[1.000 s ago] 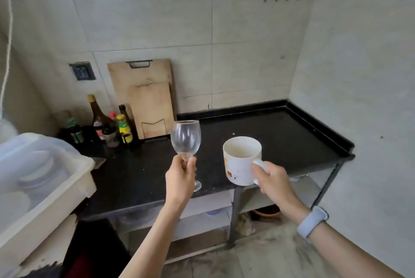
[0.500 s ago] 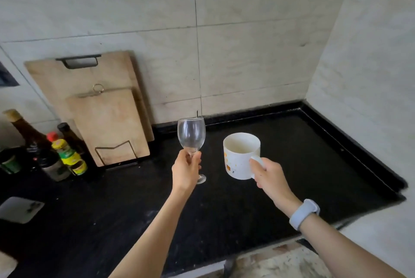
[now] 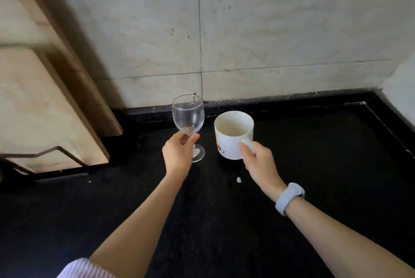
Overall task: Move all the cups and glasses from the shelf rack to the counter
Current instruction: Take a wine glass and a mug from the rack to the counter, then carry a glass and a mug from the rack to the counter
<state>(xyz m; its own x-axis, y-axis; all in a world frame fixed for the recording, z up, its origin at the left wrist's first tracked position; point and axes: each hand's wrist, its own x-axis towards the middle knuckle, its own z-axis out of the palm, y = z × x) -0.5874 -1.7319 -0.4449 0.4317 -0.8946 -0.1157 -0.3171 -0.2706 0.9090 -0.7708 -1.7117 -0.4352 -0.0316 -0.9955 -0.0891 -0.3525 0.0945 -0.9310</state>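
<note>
Left hand (image 3: 178, 153) pinching stem of clear stemmed wine glass (image 3: 189, 121) – bowl upright above fingers, foot at or just over black stone counter (image 3: 314, 165). Right hand (image 3: 258, 161) curled round handle of white ceramic mug (image 3: 232, 135) – mug just left of knuckles, beside glass, near tiled back wall (image 3: 269, 30).

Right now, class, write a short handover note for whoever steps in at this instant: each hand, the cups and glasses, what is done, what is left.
Left hand: grips the wine glass at the base of the bowl, upright.
Right hand: holds the white mug by its handle, upright.
Both are low over the back of the black counter, near the wall; contact cannot be judged.
Done: both carried to the counter.
Left: release both; the shelf rack is out of view, so check it.
</note>
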